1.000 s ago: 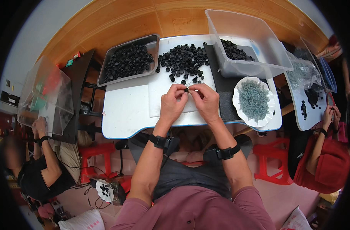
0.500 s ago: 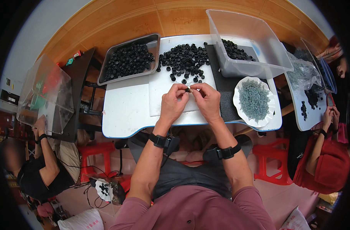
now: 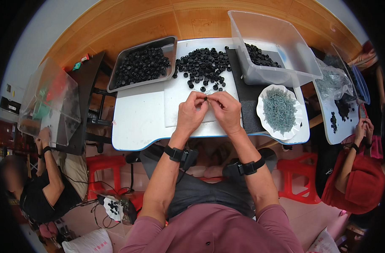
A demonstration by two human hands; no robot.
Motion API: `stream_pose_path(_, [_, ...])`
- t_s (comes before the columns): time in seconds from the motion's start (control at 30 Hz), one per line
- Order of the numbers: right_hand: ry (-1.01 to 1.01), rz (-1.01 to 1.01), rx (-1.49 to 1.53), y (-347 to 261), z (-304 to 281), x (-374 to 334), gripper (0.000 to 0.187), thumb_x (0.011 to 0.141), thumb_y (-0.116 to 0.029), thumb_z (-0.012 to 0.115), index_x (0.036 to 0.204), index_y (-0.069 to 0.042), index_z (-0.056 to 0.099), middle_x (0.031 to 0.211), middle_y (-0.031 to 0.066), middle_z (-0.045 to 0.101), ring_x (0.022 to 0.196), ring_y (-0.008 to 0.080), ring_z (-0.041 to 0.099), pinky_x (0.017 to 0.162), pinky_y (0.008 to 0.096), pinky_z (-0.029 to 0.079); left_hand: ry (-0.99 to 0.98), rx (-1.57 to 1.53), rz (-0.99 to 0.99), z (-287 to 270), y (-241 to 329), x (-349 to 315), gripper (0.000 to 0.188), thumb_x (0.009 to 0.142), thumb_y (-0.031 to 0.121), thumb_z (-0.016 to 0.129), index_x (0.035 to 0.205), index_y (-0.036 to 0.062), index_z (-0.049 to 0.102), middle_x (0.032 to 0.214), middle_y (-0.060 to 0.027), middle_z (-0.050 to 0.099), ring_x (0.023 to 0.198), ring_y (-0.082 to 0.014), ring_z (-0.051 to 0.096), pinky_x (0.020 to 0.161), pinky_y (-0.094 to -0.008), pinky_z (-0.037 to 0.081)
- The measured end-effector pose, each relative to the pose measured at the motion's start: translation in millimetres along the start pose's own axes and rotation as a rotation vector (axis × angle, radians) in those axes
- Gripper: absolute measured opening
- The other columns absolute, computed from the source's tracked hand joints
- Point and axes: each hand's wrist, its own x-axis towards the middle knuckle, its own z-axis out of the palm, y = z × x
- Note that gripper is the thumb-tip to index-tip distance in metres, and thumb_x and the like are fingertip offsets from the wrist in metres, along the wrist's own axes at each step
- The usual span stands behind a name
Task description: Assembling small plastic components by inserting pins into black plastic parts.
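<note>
Pinching a small black cap (image 3: 206, 98) between the fingertips of both hands, a seated worker holds it just above the white mat (image 3: 175, 114), on the near side of a loose pile of black caps (image 3: 203, 67). The left hand (image 3: 191, 114) and the right hand (image 3: 227, 111) meet at the cap from either side, thumbs and forefingers pressed together on it, so neither hand is nearer; the piece is too small to tell which way its axis runs. Both wrists rest near the table's front edge (image 3: 158, 145), each strapped with a dark wristband.

The pile lies just beyond the knuckles, its nearest strays almost touching the fingers. Left of the pile sits a metal tray (image 3: 116, 84) filled with more black caps. Right of the pile stands a clear plastic bin (image 3: 285, 67) with a shallow layer of dark parts, set on a black pad (image 3: 247, 114). Nearer the worker than the bin, and right of the right hand, a white scalloped dish (image 3: 260, 114) holds grey-green small pieces. Open white tabletop lies to the left of the left hand, between the mat and the table's left edge. Other people sit at either side, well apart from the pile, busy with their own hands.
</note>
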Motion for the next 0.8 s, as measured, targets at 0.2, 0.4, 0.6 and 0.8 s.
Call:
stream_pose_path(0.2, [-0.010,0.429,0.213,-0.2,-2.4,-0.6,0.012,0.087,-0.005,0.075,0.098,-0.002,0.077,0.080,0.0051,0.074,0.061,0.0080,0.063,0.056,0.0252,0.049,0.013,-0.004,-0.001,-0.2,3.8,-0.4,0.021,0.091,0.009,0.069,0.109,0.0008,0.062,0.091,-0.0156,0.077,0.083,-0.0264,0.077,0.072,-0.0334,0.058])
stream_pose_path(0.4, [-0.075,0.479,0.265,3.5,-3.3,0.1,0.011,0.091,-0.008,0.072,0.098,0.000,0.076,0.075,0.0022,0.072,0.062,0.0055,0.060,0.057,0.0235,0.049,0.005,-0.004,-0.009,-1.7,3.3,-0.8,0.021,0.092,0.009,0.069,0.110,0.0010,0.061,0.093,-0.0157,0.077,0.086,-0.0272,0.077,0.072,-0.0336,0.058])
stream_pose_path(0.6, [-0.121,0.493,0.287,3.7,-3.7,2.0,0.010,0.092,-0.007,0.071,0.097,0.001,0.075,0.079,0.0023,0.072,0.067,0.0057,0.062,0.061,0.0240,0.049,-0.043,-0.029,0.013,-2.7,1.1,-1.1,0.022,0.093,0.008,0.068,0.113,0.0012,0.060,0.096,-0.0167,0.077,0.088,-0.0292,0.077,0.073,-0.0342,0.058])
stream_pose_path(0.8, [-0.106,0.427,0.224,0.1,-4.6,0.1,0.010,0.090,-0.006,0.072,0.096,0.001,0.074,0.082,0.0047,0.072,0.069,0.0075,0.061,0.062,0.0248,0.049,-0.060,-0.010,0.015,-2.3,6.5,-1.0,0.026,0.094,0.008,0.068,0.118,0.0008,0.060,0.097,-0.0184,0.076,0.090,-0.0294,0.077,0.073,-0.0351,0.058])
